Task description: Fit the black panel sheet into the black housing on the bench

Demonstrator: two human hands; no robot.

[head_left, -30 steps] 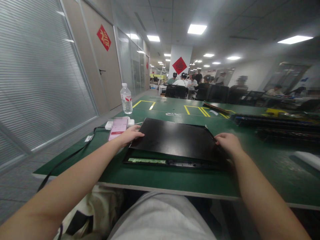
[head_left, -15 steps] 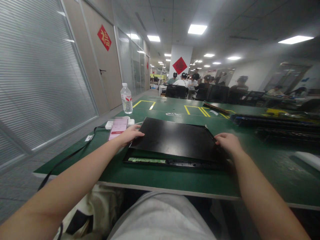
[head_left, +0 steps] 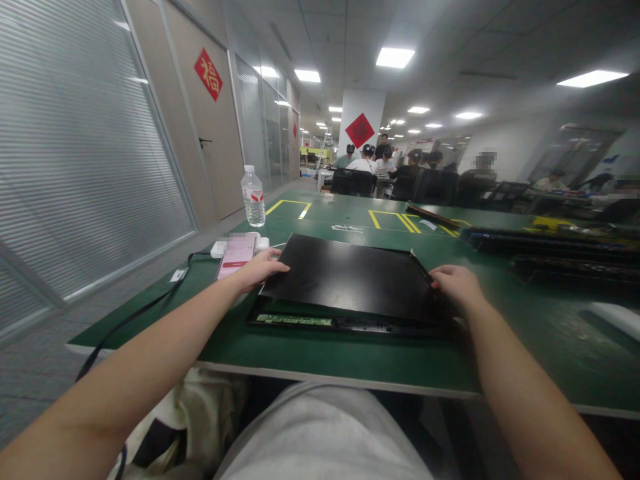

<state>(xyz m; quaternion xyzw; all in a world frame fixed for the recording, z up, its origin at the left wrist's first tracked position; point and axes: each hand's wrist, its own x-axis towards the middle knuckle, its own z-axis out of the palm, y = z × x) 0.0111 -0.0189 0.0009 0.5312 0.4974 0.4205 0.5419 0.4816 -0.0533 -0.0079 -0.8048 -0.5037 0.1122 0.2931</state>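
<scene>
Still both hands [head_left: 261,269] clamped on the black panel [head_left: 345,273], standing person [head_left: 383,149] farther left.

A white pillar [head_left: 363,101] carries a red paper diamond [head_left: 360,130]. Left of the pillar stand a ladder [head_left: 325,147], a glass wall [head_left: 257,127], a pale door [head_left: 215,127] with its own red sign [head_left: 208,75] and, farthest left, slatted blinds [head_left: 75,120] above a grey floor [head_left: 30,367]. Panel lights [head_left: 395,58] glow in the ceiling [head_left: 450,40] on both sides of the pillar. Black chairs [head_left: 353,182] stand in front of it, with a green table [head_left: 320,360] nearer still.
</scene>
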